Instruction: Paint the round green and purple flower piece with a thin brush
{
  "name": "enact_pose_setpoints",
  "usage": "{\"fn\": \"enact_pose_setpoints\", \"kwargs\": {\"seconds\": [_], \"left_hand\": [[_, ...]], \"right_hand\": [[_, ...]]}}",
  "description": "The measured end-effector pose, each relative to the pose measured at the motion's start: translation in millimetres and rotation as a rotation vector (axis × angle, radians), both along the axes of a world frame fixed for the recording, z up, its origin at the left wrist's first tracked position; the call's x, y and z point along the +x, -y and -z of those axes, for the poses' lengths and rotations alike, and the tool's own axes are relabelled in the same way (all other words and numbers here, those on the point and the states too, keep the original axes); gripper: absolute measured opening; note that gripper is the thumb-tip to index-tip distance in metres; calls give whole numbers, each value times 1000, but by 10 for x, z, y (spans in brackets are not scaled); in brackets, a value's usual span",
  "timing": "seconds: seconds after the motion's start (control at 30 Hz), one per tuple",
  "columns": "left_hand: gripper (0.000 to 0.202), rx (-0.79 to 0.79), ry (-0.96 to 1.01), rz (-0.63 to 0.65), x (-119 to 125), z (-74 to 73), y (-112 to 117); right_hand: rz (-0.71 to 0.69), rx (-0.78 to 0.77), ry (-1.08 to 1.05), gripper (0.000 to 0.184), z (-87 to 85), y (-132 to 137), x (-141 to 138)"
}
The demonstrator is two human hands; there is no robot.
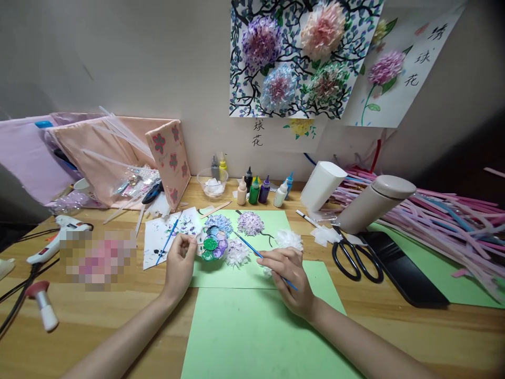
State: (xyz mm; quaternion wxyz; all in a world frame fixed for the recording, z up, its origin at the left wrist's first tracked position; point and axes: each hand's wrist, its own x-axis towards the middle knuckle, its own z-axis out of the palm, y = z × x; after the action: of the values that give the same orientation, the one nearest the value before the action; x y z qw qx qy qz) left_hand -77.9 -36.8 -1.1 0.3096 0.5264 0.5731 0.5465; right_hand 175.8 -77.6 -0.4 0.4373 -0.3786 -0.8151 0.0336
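Note:
Pinched in my left hand [181,260] is the edge of a round paint palette [213,243] with green, purple and blue paint in its wells. My right hand [290,279] grips a thin blue paintbrush [248,246], its tip pointing up and left, close to the palette's right side. Beneath lies a green paper sheet [272,216] bearing paper flowers: a blue one [219,225], a purple one [251,223], a pale lilac one [238,253] and a white one [289,240]. Part of the white flower is hidden behind my right hand.
Paint bottles [254,190] stand at the back beside a clear bowl [213,184]. A paint-spotted paper [158,237] carries another brush [168,242]. Black-handled scissors [357,260], a phone [402,268] and a tumbler [374,202] lie right; a glue gun [59,237] lies left.

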Motion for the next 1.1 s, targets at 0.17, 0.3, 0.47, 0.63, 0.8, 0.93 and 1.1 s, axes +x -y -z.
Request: {"fn": "enact_pose_setpoints", "kwargs": {"seconds": [0.17, 0.3, 0.47, 0.63, 0.8, 0.93, 1.1], "left_hand": [[24, 13, 0, 21, 9, -8, 9], [24, 11, 9, 18, -5, 21, -7], [23, 15, 28, 20, 1, 25, -14], [24, 2, 29, 25, 19, 9, -6], [24, 21, 34, 26, 10, 28, -13], [24, 31, 47, 38, 4, 35, -11], [23, 46, 41, 36, 11, 7, 11]], "right_hand": [[-21, -4, 24, 30, 10, 8, -6], [-24, -20, 32, 31, 15, 11, -3], [-36, -24, 32, 36, 2, 21, -8], [-28, -40, 29, 39, 20, 18, -2], [-39, -40, 43, 39, 38, 16, 6], [-40, -40, 63, 37, 33, 19, -6], [-35, -37, 70, 36, 26, 20, -10]]}}
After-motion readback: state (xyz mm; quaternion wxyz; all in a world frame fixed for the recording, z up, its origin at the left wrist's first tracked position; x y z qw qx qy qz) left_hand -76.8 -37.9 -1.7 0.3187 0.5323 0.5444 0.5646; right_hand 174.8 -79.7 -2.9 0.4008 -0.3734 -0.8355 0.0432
